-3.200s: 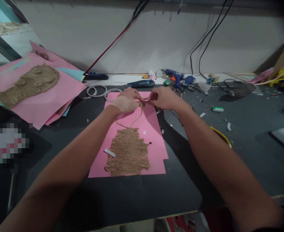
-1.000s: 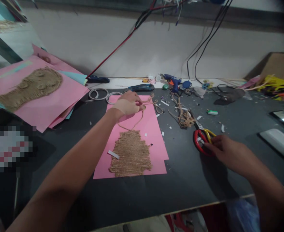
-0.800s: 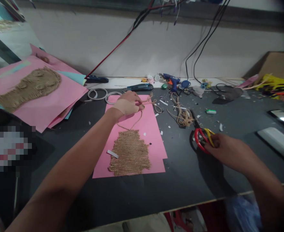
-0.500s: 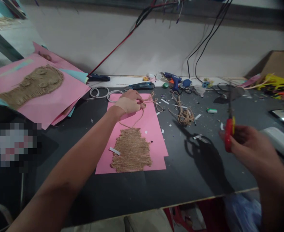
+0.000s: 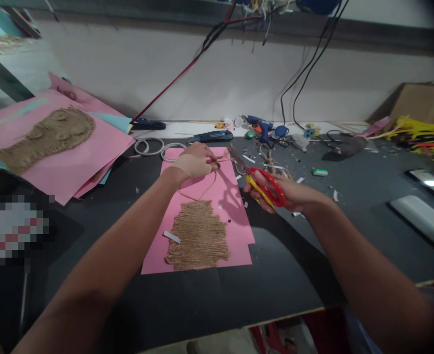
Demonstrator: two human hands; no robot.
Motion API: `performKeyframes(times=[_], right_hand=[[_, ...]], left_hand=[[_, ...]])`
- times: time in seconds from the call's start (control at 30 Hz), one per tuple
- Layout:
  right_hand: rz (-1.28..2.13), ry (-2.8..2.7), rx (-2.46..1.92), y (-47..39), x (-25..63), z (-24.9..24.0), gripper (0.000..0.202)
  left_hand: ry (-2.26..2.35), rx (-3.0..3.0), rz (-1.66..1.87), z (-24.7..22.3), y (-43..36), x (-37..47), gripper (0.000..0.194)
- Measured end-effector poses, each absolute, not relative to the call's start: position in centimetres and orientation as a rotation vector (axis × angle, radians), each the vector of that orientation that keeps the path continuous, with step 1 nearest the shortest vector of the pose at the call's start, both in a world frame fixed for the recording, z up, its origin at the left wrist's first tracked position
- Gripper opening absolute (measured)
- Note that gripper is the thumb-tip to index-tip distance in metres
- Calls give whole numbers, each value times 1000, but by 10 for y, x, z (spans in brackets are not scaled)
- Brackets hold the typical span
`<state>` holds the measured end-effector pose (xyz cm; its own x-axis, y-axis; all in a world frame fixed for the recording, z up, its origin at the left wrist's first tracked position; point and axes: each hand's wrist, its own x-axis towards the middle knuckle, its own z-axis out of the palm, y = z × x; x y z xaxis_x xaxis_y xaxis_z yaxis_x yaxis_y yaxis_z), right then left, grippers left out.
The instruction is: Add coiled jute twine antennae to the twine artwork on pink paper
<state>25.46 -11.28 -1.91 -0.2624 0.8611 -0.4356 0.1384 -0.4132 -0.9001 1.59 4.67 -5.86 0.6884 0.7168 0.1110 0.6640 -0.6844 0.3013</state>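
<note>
My left hand [image 5: 197,161], closed, pinches a length of jute twine [image 5: 210,183] near the top of a pink sheet [image 5: 237,251]. Rows of twine form a brown panel [image 5: 198,236] on the lower part of that sheet, with a small white strip [image 5: 171,237] lying across its left side. In my right hand [image 5: 294,193] are scissors [image 5: 266,187] with red and yellow handles. Their blades point up and left, close to the twine beyond my left fingertips. I cannot tell whether the blades touch it.
Pink sheets bearing a brown twine shape [image 5: 54,128] are stacked at the left. Behind my hands lie a utility knife [image 5: 213,136], grey rings [image 5: 148,146] and a blue glue gun [image 5: 261,128]. A white case [image 5: 419,216] and a phone [image 5: 433,183] rest at the right.
My right hand has brought the scissors leftward from the right side of the table to the twine by my left hand. The left hand keeps its hold at the sheet's top.
</note>
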Motion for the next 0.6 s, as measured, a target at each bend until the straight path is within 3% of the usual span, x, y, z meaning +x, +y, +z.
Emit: performKeyframes(times=[0.2, 0.6], right_hand=[[1797, -1241, -1462, -110, 262, -22, 61], [1830, -1220, -1582, -100, 257, -19, 72]], left_hand=[[1147, 2630, 307, -58, 47, 17, 28], [1107, 2628, 348, -62, 50, 15, 37]])
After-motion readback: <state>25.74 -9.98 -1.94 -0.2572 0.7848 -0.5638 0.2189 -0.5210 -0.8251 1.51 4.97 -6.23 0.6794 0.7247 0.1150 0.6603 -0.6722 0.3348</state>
